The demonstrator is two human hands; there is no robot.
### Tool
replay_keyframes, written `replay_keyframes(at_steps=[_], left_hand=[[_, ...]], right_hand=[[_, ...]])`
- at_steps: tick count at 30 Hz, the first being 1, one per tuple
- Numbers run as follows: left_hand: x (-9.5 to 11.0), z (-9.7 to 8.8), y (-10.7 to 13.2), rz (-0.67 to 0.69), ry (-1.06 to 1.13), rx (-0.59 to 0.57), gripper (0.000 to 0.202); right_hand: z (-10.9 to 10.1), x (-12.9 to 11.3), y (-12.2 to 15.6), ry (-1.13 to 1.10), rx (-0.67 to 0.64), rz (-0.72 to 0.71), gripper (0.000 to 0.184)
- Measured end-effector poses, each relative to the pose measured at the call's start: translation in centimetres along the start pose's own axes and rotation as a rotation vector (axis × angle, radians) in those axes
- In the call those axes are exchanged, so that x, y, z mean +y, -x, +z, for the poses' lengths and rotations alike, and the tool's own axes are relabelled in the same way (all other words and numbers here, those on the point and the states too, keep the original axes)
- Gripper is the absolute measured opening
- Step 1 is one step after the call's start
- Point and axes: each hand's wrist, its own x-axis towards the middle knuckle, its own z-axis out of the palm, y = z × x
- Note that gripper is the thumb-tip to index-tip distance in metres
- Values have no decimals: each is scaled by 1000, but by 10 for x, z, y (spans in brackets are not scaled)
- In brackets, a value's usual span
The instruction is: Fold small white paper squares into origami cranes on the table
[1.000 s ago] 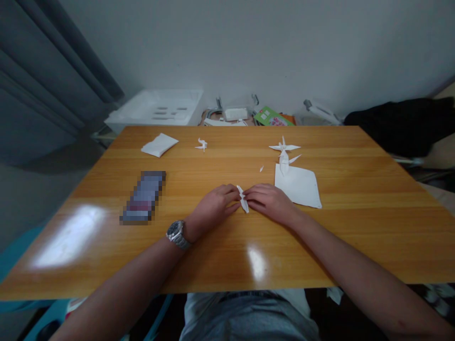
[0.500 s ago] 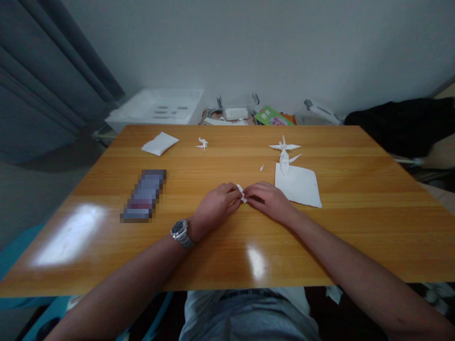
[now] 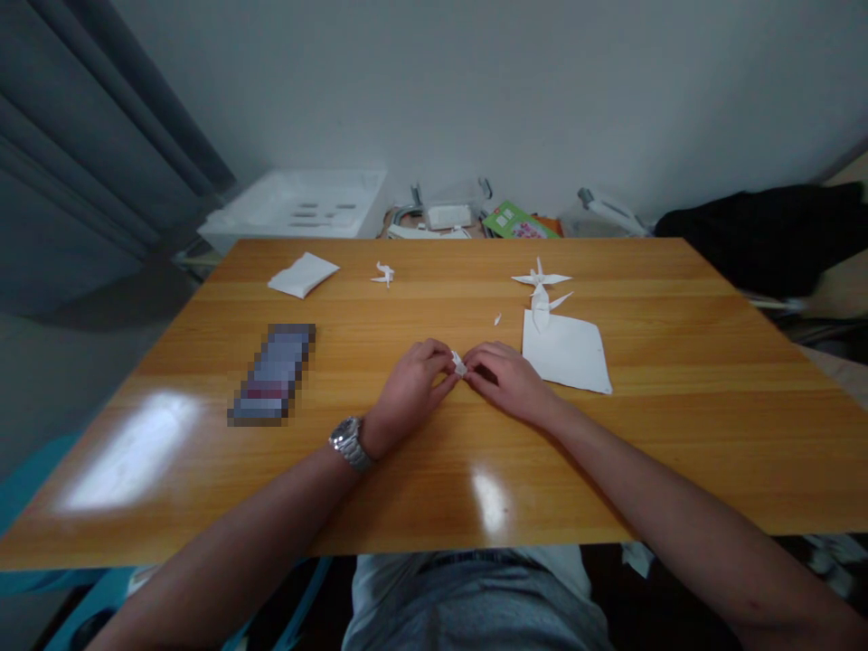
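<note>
A small folded piece of white paper (image 3: 459,366) is pinched between my two hands above the middle of the wooden table (image 3: 434,470). My left hand (image 3: 417,380), with a metal watch (image 3: 348,441) at the wrist, grips its left side with thumb and fingertips. On the other side, the fingers of my right hand (image 3: 505,375) close on it too. The fingertips partly hide the folds. Just right of my right hand lies a white paper sheet (image 3: 570,353). Folded paper cranes (image 3: 541,278) rest at and beyond its far edge.
A tiny paper scrap (image 3: 497,319) lies beyond my hands. Farther off are a small folded paper figure (image 3: 383,274) and a folded white paper packet (image 3: 303,275). A blurred-out phone (image 3: 275,372) is at left. Behind the table stand a white tray (image 3: 298,203) and a green booklet (image 3: 519,221).
The small paper has turned between my fingertips and shows more of its folded face. My left fingers have risen and bent slightly; both hands stay in about the same place.
</note>
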Motion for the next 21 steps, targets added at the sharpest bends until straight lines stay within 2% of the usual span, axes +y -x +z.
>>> replay_keyframes(at_steps=[12,17,21], left_hand=[[-4,5,-4,-63,57,17,6],[-4,6,-5,-113,126,23,26],[-6,6,-8,-147,169,26,23]], right_hand=[[4,0,-3,-65,44,92,4],[4,-5,-3,-96,79,162,7],[4,-7,-2,-110,95,203,10]])
